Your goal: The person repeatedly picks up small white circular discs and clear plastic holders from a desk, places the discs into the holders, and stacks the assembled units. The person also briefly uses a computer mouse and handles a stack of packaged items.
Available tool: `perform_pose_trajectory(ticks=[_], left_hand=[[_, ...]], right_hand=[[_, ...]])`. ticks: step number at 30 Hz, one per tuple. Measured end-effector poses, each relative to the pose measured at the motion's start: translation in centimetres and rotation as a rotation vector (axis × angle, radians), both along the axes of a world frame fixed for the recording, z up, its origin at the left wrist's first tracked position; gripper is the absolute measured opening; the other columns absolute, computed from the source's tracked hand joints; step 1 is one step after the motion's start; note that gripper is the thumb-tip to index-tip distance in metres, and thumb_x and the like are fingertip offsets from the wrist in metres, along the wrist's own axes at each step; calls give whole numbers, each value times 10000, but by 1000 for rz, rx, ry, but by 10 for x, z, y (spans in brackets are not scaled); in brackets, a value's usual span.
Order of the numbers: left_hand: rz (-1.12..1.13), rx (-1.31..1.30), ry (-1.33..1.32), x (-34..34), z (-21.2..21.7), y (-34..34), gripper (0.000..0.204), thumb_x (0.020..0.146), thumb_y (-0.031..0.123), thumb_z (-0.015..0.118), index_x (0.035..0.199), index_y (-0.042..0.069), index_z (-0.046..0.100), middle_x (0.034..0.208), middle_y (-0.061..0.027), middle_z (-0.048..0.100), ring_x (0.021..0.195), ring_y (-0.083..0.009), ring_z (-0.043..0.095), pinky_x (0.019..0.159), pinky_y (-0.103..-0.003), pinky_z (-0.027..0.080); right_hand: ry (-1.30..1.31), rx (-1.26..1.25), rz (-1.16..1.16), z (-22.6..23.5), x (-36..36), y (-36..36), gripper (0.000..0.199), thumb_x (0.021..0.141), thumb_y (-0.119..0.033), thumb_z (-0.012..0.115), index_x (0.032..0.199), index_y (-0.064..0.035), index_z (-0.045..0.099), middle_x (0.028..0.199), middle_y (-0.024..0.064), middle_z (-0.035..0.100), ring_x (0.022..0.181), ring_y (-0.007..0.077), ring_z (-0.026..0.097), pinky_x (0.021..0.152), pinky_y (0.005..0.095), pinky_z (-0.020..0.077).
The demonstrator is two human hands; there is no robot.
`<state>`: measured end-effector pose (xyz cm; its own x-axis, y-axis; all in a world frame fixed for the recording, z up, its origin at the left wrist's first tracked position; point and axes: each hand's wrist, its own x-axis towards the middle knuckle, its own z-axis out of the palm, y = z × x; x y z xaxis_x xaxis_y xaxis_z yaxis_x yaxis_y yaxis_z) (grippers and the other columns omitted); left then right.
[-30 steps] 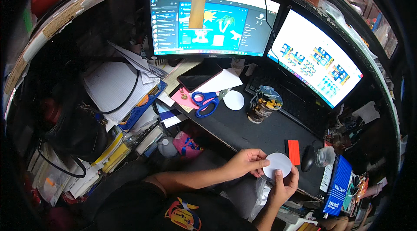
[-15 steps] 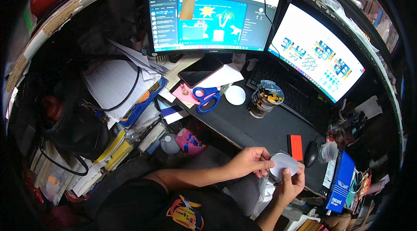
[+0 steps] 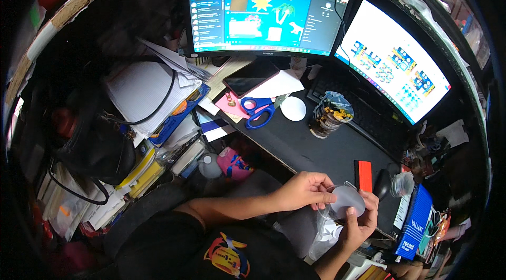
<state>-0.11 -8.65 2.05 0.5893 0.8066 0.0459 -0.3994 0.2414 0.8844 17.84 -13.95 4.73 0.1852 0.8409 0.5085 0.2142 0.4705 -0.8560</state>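
Both my hands are together over the desk's near edge with a round, pale translucent disc [image 3: 349,202] between them. My left hand [image 3: 311,190] pinches the disc's left rim between thumb and fingertips. Around its right side, the fingers of my right hand [image 3: 362,222] are wrapped, thumb pressed on its face. Below the hands is a clear plastic bag [image 3: 319,246] with white round pieces showing in it. Just beyond them lies a red and black flat block [image 3: 363,175], beside a black mouse [image 3: 383,184] and a stack of clear discs [image 3: 401,184].
Farther back on the black desk [image 3: 284,143] are a stack of printed round pieces [image 3: 331,114], a white disc [image 3: 293,108], blue scissors [image 3: 258,112] and a phone [image 3: 251,77]. Two monitors [image 3: 263,16] stand behind a keyboard [image 3: 363,106]. A blue record book [image 3: 414,222] sits at right.
The view has shifted, so the desk items appear slightly to the right and higher. Both hands keep hold of the disc, whose tilt has changed a little.
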Motion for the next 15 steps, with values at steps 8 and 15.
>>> perform_pose_trajectory(ticks=[8, 15], left_hand=[[127, 118, 50, -4, 6, -2, 297, 876, 107, 657, 1124, -21, 554, 939, -62, 628, 821, -76, 608, 643, -194, 494], [124, 66, -51, -5, 2, -5, 292, 906, 123, 623, 1152, -13, 541, 1032, -52, 611, 888, -61, 587, 654, -187, 494]], right_hand=[[292, -92, -76, -8, -24, 0, 124, 776, -54, 705, 838, -9, 608, 1181, 137, 522, 1135, 243, 486, 993, 387, 356], [275, -68, -95, -14, -36, 4, 125, 777, -58, 712, 823, -6, 608, 1194, 134, 521, 1135, 246, 492, 998, 393, 355]])
